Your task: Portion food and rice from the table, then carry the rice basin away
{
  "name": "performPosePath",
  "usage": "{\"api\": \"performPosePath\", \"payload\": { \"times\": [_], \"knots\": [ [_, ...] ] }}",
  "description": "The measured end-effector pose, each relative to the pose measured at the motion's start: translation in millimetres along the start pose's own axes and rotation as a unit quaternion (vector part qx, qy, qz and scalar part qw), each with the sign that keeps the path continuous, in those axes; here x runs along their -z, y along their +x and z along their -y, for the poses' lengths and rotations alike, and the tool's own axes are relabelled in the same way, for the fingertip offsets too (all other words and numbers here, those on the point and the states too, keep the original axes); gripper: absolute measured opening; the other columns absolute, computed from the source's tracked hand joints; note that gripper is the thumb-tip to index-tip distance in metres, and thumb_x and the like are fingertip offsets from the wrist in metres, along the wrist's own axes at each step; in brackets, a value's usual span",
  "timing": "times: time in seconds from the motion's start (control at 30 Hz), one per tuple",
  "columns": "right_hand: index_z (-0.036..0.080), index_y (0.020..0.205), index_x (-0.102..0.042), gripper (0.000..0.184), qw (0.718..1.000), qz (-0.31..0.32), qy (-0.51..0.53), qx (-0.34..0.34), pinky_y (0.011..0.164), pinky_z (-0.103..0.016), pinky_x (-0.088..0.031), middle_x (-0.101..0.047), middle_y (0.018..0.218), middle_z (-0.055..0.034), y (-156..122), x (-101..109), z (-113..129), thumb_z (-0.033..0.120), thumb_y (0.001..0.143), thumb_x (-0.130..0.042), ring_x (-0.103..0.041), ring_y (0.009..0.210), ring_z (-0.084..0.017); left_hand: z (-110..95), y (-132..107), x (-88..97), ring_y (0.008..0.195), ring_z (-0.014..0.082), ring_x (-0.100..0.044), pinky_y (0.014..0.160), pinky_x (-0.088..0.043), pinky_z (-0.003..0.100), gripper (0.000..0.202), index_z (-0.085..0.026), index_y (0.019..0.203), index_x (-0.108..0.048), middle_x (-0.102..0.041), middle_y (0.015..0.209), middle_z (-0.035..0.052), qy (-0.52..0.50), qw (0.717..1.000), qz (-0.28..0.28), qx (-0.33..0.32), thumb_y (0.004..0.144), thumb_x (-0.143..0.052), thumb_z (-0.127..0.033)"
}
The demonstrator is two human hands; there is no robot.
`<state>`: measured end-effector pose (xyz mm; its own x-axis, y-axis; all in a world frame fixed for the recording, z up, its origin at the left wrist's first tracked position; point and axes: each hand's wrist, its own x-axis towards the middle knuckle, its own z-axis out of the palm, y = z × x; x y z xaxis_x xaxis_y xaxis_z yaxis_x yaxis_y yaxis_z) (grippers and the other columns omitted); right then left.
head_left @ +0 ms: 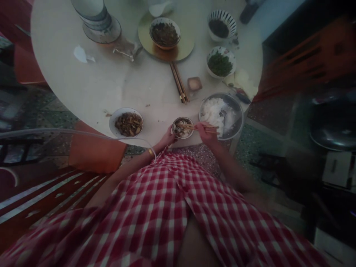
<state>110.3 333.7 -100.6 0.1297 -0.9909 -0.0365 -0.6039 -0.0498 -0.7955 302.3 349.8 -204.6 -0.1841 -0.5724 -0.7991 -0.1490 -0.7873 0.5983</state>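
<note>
At the near edge of the round table is a small bowl [183, 134] of rice mixed with dark bits of food. My left hand [168, 138] grips its left side, fingers against the rim. A pair of chopsticks [191, 127] is held in my right hand [206, 132], with the tips down in the small bowl's food. Just right of that hand sits a large metal bowl [241, 118] partly filled with white rice [213, 111]. Left of my left hand stands a white bowl [111, 124] of brown cooked food [129, 125].
Farther back on the table [144, 83] lie more chopsticks [178, 82] beside a small square container [194, 83]. Beyond are a bowl of chopped greens [220, 63], a dark-filled striped bowl [221, 29], a bowl on a round tray [180, 53] and stacked bowls [94, 20]. An orange stool [94, 152] stands left.
</note>
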Motion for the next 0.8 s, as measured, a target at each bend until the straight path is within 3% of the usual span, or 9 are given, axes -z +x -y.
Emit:
{"api": "performPosePath", "payload": {
  "times": [0.1, 0.3, 0.63, 0.8],
  "knots": [
    [0.020, 0.071, -0.060, 0.049, 1.000, 0.019, 0.006, -0.010, 0.069, -0.028, -0.048, -0.065, 0.070, -0.0043, -0.1, -2.6, 0.6, 0.057, 0.094, -0.037, -0.060, 0.070, -0.017, -4.4, -4.5, -0.3, 0.053, 0.0103, -0.060, 0.058, -0.047, 0.020, 0.075, -0.022, 0.152, -0.019, -0.063, 0.065, -0.0013, -0.008, 1.000, 0.000, -0.001, 0.087, -0.058, -0.023],
    [0.020, 0.076, -0.064, 0.045, 1.000, -0.020, -0.021, -0.008, 0.069, -0.030, -0.049, -0.067, 0.072, -0.0058, -7.4, 8.0, -6.2, 0.053, 0.095, -0.039, -0.062, 0.071, -0.018, -4.9, -4.3, -2.1, 0.052, 0.0098, -0.060, 0.054, -0.044, 0.017, 0.071, -0.020, 0.152, -0.018, -0.061, 0.062, -0.0021, -0.006, 1.000, -0.006, 0.000, 0.089, -0.051, -0.017],
    [0.019, 0.079, -0.065, 0.050, 1.000, -0.002, -0.021, -0.015, 0.071, -0.029, -0.051, -0.070, 0.076, -0.0070, -9.9, -5.4, 0.6, 0.056, 0.095, -0.036, -0.064, 0.072, -0.018, -5.2, -4.8, 0.3, 0.054, 0.0108, -0.061, 0.060, -0.050, 0.021, 0.074, -0.021, 0.152, -0.016, -0.063, 0.064, -0.0015, -0.011, 1.000, 0.000, 0.011, 0.088, -0.053, -0.019],
    [0.020, 0.075, -0.062, 0.049, 0.998, -0.027, -0.047, -0.019, 0.069, -0.031, -0.050, -0.069, 0.074, -0.0071, -19.0, 20.3, 8.6, 0.055, 0.096, -0.034, -0.063, 0.072, -0.019, -8.4, -6.0, 1.7, 0.059, 0.0109, -0.062, 0.062, -0.051, 0.021, 0.073, -0.021, 0.152, -0.016, -0.063, 0.068, 0.0002, -0.001, 1.000, 0.010, 0.021, 0.089, -0.052, -0.019]
  ]
}}
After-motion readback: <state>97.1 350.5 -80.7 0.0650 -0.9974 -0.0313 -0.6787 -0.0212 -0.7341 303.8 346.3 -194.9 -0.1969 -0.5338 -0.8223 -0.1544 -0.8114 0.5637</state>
